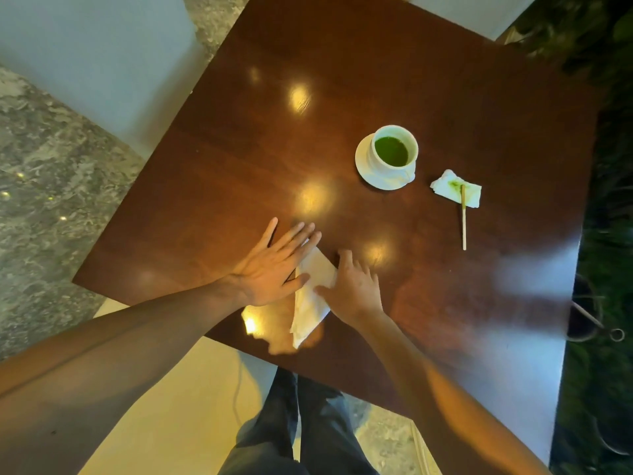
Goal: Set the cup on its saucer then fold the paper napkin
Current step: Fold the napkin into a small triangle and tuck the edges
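A white cup (394,149) holding green liquid stands on its white saucer (364,168) on the dark wooden table (239,149). Near the table's front edge lies a white paper napkin (313,299), folded into a long narrow shape. My left hand (274,265) lies flat with fingers spread, its thumb and finger edge pressing on the napkin's left side. My right hand (352,286) rests palm down on the napkin's right side, thumb on the paper. Neither hand grips anything.
A second, crumpled napkin (452,188) stained green lies right of the saucer, with a wooden stir stick (463,221) across it. Pale chair seats stand at left and front. Dark plants line the right edge. My legs show below the table.
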